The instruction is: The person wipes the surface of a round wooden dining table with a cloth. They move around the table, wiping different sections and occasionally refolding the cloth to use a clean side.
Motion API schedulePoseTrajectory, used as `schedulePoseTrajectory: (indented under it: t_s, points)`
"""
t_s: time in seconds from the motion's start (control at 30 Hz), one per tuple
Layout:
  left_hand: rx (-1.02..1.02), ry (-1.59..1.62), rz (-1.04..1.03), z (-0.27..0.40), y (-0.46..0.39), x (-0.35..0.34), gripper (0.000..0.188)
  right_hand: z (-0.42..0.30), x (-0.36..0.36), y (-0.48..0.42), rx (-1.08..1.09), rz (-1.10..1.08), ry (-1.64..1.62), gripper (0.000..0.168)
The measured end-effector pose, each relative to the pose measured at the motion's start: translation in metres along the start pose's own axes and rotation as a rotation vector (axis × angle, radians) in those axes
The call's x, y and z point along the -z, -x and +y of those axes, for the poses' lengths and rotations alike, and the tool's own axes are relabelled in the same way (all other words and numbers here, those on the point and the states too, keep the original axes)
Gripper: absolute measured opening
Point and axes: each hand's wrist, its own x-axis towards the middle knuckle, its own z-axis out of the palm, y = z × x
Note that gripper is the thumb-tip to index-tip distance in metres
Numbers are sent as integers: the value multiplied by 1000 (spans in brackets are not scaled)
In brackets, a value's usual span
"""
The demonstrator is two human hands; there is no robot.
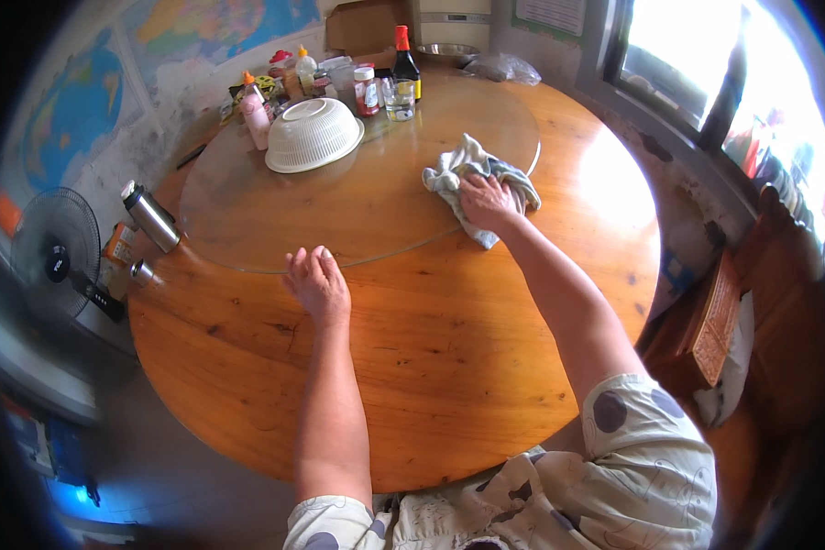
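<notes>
My right hand (487, 201) presses down on a crumpled, patterned cloth (464, 165), which lies over the right edge of a round glass turntable (385, 199). Some of its fingers are lost in the folds. At the turntable's near edge is my left hand (320, 285), fingers a little apart and nothing seen in them; whether it touches the glass I cannot tell. Beneath the glass stands a round wooden table (419, 357). On the turntable's far left part, a white plastic colander (315, 137) rests upside down.
Behind the colander are a pink squeeze bottle (254, 113), a red-contents jar (366, 93), a drinking glass (400, 103), a dark red-capped bottle (405, 65) and a metal bowl (448, 53). A steel thermos (152, 216) and electric fan (55, 254) stand left; a carved wooden seat (711, 323) is right.
</notes>
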Motion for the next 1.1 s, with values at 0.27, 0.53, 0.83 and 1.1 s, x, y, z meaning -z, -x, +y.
schedulePoseTrajectory:
  t_s: [0.27,0.53,0.83,1.1]
  points:
    - [-83,355,-44,19,-3,12,32,-122,14,17,517,-81,99,44]
    - [-36,363,35,16,-9,17,39,-226,-11,-20,656,70,-139,52]
    - [31,236,-45,-1,-8,17,34,-168,-21,-63,403,-30,-133,53]
    - [150,155,-51,-12,-5,5,35,41,3,-49,-189,37,-92,52]
